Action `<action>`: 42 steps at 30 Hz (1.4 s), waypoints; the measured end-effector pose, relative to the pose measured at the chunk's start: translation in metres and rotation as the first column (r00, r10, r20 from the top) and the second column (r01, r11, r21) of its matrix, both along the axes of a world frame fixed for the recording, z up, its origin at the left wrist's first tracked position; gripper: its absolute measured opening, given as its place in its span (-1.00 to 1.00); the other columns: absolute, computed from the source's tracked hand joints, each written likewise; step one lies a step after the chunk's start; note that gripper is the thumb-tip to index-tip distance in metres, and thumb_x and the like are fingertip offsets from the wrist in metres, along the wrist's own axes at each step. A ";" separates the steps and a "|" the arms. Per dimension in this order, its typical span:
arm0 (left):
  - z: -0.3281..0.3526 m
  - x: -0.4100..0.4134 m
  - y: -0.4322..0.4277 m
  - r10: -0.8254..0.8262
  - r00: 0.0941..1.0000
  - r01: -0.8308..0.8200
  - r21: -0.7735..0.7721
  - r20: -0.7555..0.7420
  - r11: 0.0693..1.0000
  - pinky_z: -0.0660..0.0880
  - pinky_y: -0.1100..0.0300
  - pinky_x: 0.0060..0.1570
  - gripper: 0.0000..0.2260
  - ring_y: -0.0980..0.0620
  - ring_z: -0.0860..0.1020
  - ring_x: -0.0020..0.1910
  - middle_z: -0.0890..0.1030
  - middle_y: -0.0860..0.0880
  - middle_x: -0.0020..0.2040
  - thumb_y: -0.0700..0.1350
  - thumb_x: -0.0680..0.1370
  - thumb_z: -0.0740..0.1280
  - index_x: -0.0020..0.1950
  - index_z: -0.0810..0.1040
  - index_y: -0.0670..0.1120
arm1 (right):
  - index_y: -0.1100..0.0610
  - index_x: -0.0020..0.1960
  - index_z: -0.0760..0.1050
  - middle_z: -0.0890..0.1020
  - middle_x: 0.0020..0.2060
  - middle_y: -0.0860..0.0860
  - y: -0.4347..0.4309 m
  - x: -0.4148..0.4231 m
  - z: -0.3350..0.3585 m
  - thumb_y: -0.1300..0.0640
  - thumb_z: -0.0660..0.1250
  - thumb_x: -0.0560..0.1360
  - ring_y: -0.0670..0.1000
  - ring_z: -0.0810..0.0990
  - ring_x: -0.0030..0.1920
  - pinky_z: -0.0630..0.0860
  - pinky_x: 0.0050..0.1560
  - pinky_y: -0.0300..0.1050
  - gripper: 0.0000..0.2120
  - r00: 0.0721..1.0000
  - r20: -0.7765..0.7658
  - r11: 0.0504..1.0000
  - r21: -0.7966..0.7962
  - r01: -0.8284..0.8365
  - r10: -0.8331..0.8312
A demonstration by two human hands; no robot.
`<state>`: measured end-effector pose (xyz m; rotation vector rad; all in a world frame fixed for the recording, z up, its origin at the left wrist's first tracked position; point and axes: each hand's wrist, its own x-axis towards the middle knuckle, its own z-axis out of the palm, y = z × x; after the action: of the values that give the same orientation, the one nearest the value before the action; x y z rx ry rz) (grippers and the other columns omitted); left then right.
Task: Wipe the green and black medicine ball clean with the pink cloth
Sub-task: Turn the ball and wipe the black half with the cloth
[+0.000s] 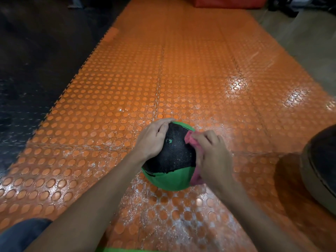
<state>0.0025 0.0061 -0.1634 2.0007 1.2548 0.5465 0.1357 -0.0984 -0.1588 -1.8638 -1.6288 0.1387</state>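
Orange studded floor tiles (181, 79) are interlocking across the floor, with glare showing at right. Black diamond-plate flooring (21, 106) is bordering them at left. A large dark ball (320, 170) is resting at the right edge.

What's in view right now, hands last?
medicine ball: one, green and black, on the mat, centre
pink cloth: one, pink, on the ball's right side
floor mat: one, orange, studded, under the ball
dark floor: one area, black, left of mat
round object: one, dark, right edge, cut off
red object: one, red, top edge
green strip: one, green, bottom edge
trouser leg: one, dark, lower left corner
left hand: one, rests on ball's left side
right hand: one, grips the cloth against the ball
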 end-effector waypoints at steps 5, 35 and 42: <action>0.006 0.002 0.001 0.005 0.999 -0.007 -0.039 -0.051 0.999 0.16 0.11 0.34 -0.67 0.03 0.31 0.38 0.39 0.04 0.39 -0.06 0.66 0.00 0.37 0.40 0.05 | 0.02 -0.04 0.57 0.57 -0.14 -0.05 -0.051 -0.014 -0.020 0.08 0.32 0.29 0.01 0.53 -0.27 0.49 -0.46 -0.24 -0.75 0.995 0.044 0.995 0.038 -0.095 0.093; 0.003 0.026 -0.014 0.302 0.942 -0.288 0.109 -0.148 0.952 0.15 0.14 0.37 -0.65 0.07 0.28 0.38 0.39 0.10 0.39 -0.03 0.64 0.01 0.38 0.39 0.05 | -0.02 -0.03 0.61 0.54 -0.18 -0.06 0.048 0.015 -0.012 -0.05 0.28 0.47 0.00 0.51 -0.15 0.47 -0.24 -0.13 -0.82 0.957 -0.216 0.976 0.054 0.212 -0.196; 0.002 0.023 -0.013 0.362 0.921 -0.354 0.081 -0.146 0.932 0.21 0.08 0.37 -0.64 0.06 0.31 0.38 0.38 0.08 0.40 -0.02 0.65 0.00 0.41 0.34 0.03 | 0.04 -0.09 0.62 0.53 -0.24 -0.07 0.018 -0.020 -0.003 0.00 0.33 0.43 -0.06 0.44 -0.20 0.35 -0.34 -0.29 -0.84 0.996 0.041 0.980 0.184 0.072 -0.080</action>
<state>0.0259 -0.0073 -0.1614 1.8945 1.7411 0.6067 0.1160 -0.0804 -0.1622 -1.7973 -1.5444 -0.0866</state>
